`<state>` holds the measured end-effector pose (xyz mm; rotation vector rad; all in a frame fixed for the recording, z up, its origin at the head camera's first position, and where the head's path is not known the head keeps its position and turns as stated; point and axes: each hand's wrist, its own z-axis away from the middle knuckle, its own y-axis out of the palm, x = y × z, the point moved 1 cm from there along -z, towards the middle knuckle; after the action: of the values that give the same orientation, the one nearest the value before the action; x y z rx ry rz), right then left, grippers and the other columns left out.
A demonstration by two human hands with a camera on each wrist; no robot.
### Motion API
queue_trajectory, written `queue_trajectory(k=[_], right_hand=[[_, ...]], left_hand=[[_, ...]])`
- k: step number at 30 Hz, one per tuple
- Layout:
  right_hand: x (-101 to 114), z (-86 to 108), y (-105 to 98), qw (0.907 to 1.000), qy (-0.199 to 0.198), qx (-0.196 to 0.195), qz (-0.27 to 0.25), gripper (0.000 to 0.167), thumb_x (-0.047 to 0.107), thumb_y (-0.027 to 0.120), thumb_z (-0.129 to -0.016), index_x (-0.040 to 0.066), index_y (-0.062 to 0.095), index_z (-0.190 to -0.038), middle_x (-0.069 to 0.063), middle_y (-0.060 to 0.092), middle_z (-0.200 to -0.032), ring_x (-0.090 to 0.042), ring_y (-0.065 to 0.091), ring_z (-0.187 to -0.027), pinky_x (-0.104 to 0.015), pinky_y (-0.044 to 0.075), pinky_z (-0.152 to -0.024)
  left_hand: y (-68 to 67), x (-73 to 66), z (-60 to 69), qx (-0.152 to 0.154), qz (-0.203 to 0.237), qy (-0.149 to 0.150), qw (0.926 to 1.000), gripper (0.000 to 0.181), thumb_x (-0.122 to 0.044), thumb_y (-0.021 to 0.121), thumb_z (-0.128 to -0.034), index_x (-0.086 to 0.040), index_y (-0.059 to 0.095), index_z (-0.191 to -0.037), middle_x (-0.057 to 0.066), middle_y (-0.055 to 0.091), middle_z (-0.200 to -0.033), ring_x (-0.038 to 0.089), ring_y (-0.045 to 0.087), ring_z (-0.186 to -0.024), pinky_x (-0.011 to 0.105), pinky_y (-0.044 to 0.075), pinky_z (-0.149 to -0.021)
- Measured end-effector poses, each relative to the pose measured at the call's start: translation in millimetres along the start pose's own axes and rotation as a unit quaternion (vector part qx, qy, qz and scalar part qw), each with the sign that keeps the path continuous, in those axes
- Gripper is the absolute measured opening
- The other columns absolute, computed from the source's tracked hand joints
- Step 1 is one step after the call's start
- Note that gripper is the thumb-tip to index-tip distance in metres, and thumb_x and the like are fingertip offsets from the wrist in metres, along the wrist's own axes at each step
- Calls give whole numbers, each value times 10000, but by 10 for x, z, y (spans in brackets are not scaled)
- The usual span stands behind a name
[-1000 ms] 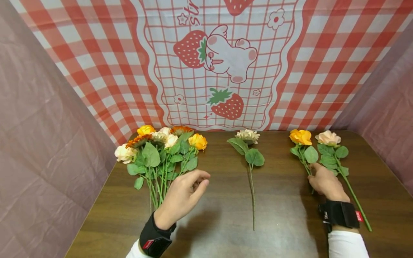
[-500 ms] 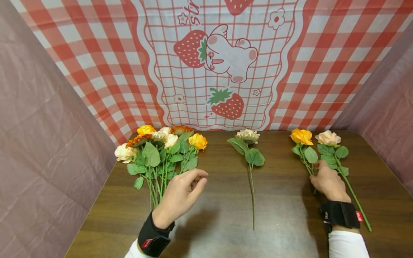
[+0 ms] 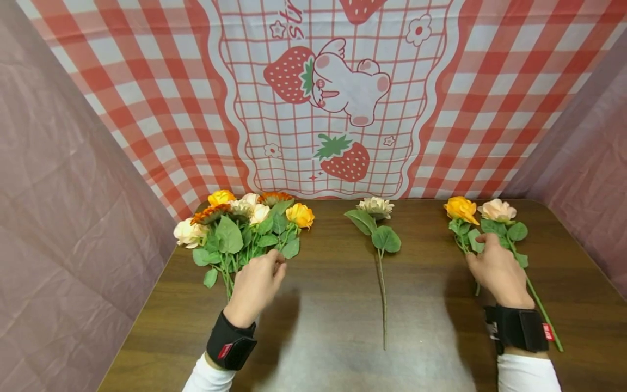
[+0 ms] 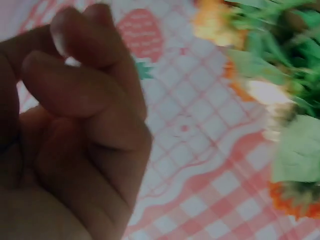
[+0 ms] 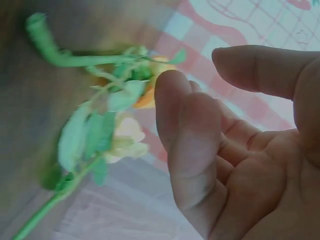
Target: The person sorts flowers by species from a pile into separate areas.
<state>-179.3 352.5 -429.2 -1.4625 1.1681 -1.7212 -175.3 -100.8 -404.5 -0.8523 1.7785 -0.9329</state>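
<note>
At the right, my right hand [image 3: 499, 270] is over the stem of an orange-yellow rose [image 3: 461, 209]; in the right wrist view, thumb and fingers of the right hand [image 5: 240, 130] stand apart with nothing between them. Beside it lies a cream rose [image 3: 497, 210] on a long green stem. At the left, my left hand [image 3: 256, 286] hovers over the stems of a flower bunch [image 3: 229, 235]. The left wrist view shows the left hand [image 4: 85, 120] with loosely bent fingers, holding nothing, the bunch's leaves [image 4: 297, 150] off to its side.
Between the hands a single pale flower [image 3: 376, 207] with two large leaves lies on the brown wooden table [image 3: 333, 305], its stem toward me. A red-and-white checked cloth [image 3: 490, 109] hangs behind the table's far edge, and pinkish cloth [image 3: 73, 218] hangs at both sides.
My left hand has moved left, over the bunch's stems. The orange-yellow rose has shifted slightly right and turned, and my right hand has moved a little up and now stands off its stem.
</note>
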Motion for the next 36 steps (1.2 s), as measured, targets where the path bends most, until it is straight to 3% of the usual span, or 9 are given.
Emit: queue_trajectory(k=[3, 6, 13, 19, 26, 36], right_hand=[[112, 50, -28, 9993, -260, -269, -85, 500, 235, 543, -967, -72, 407, -1339, -275, 647, -916, -343, 617, -655, -384, 394, -469], [210, 104, -42, 9966, -592, -562, -147, 436, 209, 545, -968, -71, 452, -1289, -214, 654, -858, -260, 596, -601, -351, 379, -460], [412, 179, -66, 9917, -975, -831, -124, 377, 204, 555, -974, -50, 507, -1249, -144, 636, -804, -198, 531, -546, -332, 354, -454], [546, 243, -80, 9886, -1156, -957, -91, 327, 192, 563, -974, -33, 542, -1211, -117, 638, -808, -162, 504, -533, -318, 348, -452], [687, 312, -77, 9809, -1561, -1149, -170, 288, 139, 616, -955, -31, 572, -1184, -118, 634, -813, -151, 505, -554, -313, 345, -465], [826, 369, -25, 9758, -1881, -1100, -195, 291, 108, 642, -936, -29, 571, -1183, -114, 631, -812, -177, 556, -607, -305, 363, -481]], left_hand=[[121, 127, -22, 244, -419, -247, 9985, 86, -115, 663, -938, -66, 624, -880, 59, 584, -649, 155, 476, -466, 295, 327, -415], [259, 263, -48, 477, -821, -534, 9940, 111, -88, 659, -920, -49, 597, -836, 97, 538, -604, 232, 499, -453, 350, 358, -404], [426, 445, -71, 861, -1352, -1030, 9817, 155, -7, 619, -900, -4, 637, -746, 180, 633, -656, 350, 612, -530, 461, 479, -446], [405, 464, -84, 1129, -1107, -1009, 9822, 161, 14, 596, -914, -6, 638, -760, 169, 608, -657, 322, 583, -518, 417, 444, -446], [335, 419, -80, 966, -587, -726, 9909, 143, 55, 575, -884, 9, 595, -750, 157, 563, -630, 268, 533, -483, 352, 378, -444], [209, 331, -40, 833, -379, -623, 9939, 117, -14, 619, -929, 87, 570, -896, 158, 532, -637, 302, 554, -501, 376, 418, -440]])
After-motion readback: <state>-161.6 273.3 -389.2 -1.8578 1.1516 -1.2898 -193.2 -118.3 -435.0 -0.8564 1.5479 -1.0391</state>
